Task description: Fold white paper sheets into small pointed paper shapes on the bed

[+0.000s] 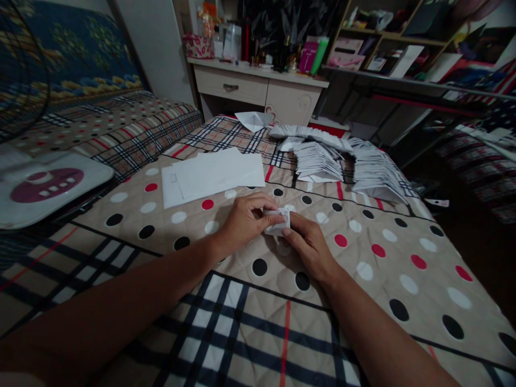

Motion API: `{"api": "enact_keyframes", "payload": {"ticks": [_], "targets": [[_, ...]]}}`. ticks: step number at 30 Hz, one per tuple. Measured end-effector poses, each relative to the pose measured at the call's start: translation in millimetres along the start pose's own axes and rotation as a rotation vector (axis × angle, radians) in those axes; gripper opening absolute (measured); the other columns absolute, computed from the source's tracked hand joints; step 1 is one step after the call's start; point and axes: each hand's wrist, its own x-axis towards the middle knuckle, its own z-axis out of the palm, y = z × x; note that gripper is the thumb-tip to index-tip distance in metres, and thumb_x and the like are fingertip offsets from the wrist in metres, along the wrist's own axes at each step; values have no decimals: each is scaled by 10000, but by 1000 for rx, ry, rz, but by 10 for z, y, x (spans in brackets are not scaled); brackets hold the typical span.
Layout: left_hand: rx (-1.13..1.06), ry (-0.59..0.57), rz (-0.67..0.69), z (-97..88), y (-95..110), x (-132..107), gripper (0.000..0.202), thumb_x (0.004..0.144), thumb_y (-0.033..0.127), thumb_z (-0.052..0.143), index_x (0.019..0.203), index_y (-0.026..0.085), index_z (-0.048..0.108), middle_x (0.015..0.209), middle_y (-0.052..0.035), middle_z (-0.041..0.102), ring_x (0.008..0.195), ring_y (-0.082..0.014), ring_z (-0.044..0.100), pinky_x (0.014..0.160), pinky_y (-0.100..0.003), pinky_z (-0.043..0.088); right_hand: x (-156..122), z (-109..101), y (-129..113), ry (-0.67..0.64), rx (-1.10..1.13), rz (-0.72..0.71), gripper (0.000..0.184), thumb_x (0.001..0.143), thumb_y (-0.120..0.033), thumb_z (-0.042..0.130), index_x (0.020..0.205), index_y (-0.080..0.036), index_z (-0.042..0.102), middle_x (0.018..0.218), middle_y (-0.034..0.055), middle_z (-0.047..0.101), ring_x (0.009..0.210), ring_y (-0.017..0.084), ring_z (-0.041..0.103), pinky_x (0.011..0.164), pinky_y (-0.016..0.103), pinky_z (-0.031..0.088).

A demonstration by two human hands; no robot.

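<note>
A small folded piece of white paper (pixel 276 228) is held between my two hands, just above the dotted bedspread (pixel 242 231). My left hand (pixel 250 217) pinches it from the left, thumb across its face. From the right, my right hand (pixel 309 241) grips its edge between thumb and fingers. Part of the paper is hidden behind the fingers. Beyond my left hand lies a loose stack of flat white sheets (pixel 217 174).
Rows of folded white papers stand at the back right, one nearer the middle (pixel 316 163), another farther right (pixel 377 169). A single folded paper (pixel 253 120) lies at the far edge. A white appliance (pixel 52 185) is at left; a dresser (pixel 258 88) stands behind.
</note>
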Motion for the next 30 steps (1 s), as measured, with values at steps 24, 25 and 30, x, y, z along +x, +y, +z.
{"api": "enact_keyframes", "payload": {"ticks": [24,25,30], "targets": [[-127,-4,-58,49,30,-28,97,705,155,695,634,126,638,762,-63,716,706,-131,675,654,-224,541,-4,70,-2,-48,-130,25,214,897,-200,412,785,-157,590,717,14,571,654,140,513,640,265,357],[-142,2,-72,54,23,-28,105,698,156,698,630,125,624,754,-61,712,694,-127,671,643,-219,538,-5,72,-4,-50,-132,24,218,898,-202,410,789,-155,593,718,15,572,655,141,513,641,266,357],[-158,32,-80,54,-3,-20,159,679,160,749,772,134,623,717,-12,688,659,-104,651,631,-200,520,-9,80,6,-50,-194,57,229,898,-203,399,757,-151,573,662,13,543,602,132,486,605,267,335]]}}
